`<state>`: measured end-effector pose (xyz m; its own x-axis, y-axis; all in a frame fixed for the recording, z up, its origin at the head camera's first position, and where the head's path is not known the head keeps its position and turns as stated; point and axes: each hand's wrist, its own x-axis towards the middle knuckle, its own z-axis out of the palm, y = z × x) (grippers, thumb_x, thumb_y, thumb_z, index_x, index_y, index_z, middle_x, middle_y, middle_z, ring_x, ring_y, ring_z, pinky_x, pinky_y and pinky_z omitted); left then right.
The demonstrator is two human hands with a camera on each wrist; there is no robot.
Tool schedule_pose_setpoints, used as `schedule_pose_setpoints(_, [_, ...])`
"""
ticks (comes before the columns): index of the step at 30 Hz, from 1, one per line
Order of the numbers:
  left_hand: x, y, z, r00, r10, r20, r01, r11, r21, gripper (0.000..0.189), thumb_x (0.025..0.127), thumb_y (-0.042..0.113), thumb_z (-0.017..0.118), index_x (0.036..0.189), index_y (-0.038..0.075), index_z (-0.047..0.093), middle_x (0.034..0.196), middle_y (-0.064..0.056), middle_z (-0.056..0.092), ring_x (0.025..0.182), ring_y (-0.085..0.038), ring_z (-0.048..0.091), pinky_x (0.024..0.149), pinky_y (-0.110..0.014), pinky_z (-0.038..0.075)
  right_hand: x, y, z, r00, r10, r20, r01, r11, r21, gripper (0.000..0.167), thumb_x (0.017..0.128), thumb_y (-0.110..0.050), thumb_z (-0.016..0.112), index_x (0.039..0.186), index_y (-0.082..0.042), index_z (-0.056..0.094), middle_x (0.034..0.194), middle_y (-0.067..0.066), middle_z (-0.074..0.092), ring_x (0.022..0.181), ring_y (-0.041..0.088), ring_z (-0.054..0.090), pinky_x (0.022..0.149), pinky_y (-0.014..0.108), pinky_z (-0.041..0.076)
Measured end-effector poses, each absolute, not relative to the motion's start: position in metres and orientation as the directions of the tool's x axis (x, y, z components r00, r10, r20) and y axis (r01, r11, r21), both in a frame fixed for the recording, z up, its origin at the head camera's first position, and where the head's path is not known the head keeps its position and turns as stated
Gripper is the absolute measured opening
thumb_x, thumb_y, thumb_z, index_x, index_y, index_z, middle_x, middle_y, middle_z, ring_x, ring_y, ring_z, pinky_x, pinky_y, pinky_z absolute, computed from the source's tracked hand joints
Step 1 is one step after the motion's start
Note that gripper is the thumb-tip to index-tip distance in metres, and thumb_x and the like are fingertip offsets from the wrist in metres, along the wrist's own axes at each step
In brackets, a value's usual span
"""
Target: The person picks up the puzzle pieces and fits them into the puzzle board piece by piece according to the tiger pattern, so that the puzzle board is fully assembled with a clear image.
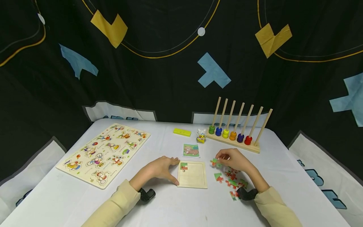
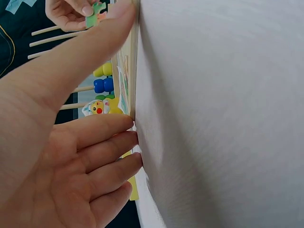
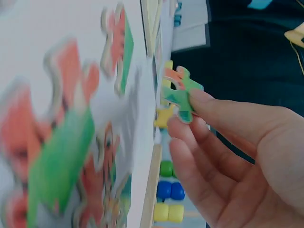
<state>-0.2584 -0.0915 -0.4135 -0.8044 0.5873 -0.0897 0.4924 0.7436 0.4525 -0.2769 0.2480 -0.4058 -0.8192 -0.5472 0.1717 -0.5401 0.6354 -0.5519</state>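
A square wooden puzzle tray (image 1: pixel 193 183) lies on the white table, with one green-and-red piece (image 1: pixel 184 166) in its upper left corner. My left hand (image 1: pixel 162 169) spans the tray's left side, thumb at the lower corner and fingertips by the upper one, fingers fairly straight. To the right of the tray, my right hand (image 1: pixel 233 159) pinches a green-and-orange jigsaw piece (image 3: pixel 183 95) between thumb and fingers, raised over the table. Several loose jigsaw pieces (image 1: pixel 218 177) lie beneath and beside that hand, some partly hidden by it. A small picture card (image 1: pixel 191 150) sits just behind the tray.
At the left lies a large wooden picture board (image 1: pixel 107 151). Behind the tray are a yellow box (image 1: pixel 182 132) and a small figurine (image 1: pixel 201 136). A peg stand (image 1: pixel 256 148) with coloured beads stands at the back right, before a black curtain (image 1: pixel 158 85).
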Motion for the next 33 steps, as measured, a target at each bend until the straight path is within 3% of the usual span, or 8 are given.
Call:
schedule_pose_setpoints(6, [-0.259, -0.091, -0.413, -0.803, 0.589, -0.09, 0.496, 0.744, 0.448, 0.094, 0.061, 0.047, 0.087, 0.135, 0.0, 0.054, 0.143, -0.014, 0.048, 0.133, -0.035, 0.041, 0.112, -0.049, 0.029, -0.272, 0.233, -0.403, -0.845, -0.494, 0.207, -0.504, 0.604, -0.617, 0.008, 0.09, -0.014, 0.069, 0.097, -0.011, 0.071, 0.084, -0.001, 0.067, 0.068, 0.02, 0.065, 0.051, 0.025, 0.055])
schedule_pose_setpoints(15, [-0.259, -0.092, -0.413, -0.804, 0.587, -0.094, 0.494, 0.748, 0.443, 0.094, 0.061, 0.049, 0.087, 0.135, 0.0, 0.054, 0.143, -0.014, 0.048, 0.133, -0.036, 0.041, 0.112, -0.049, 0.031, -0.267, 0.214, -0.404, -0.836, -0.482, 0.261, -0.537, 0.621, -0.571, 0.006, 0.089, -0.014, 0.07, 0.094, -0.014, 0.073, 0.085, -0.006, 0.068, 0.076, 0.01, 0.062, 0.066, 0.025, 0.054])
schedule_pose_setpoints(33, [-0.259, -0.091, -0.413, -0.805, 0.585, -0.1, 0.491, 0.751, 0.441, 0.094, 0.062, 0.049, 0.087, 0.135, 0.001, 0.054, 0.143, -0.014, 0.048, 0.133, -0.035, 0.041, 0.111, -0.048, 0.032, -0.277, 0.171, -0.411, -0.799, -0.57, 0.191, -0.545, 0.552, -0.631, 0.01, 0.087, -0.006, 0.07, 0.094, -0.011, 0.073, 0.08, -0.003, 0.068, 0.066, 0.008, 0.059, 0.057, 0.023, 0.051])
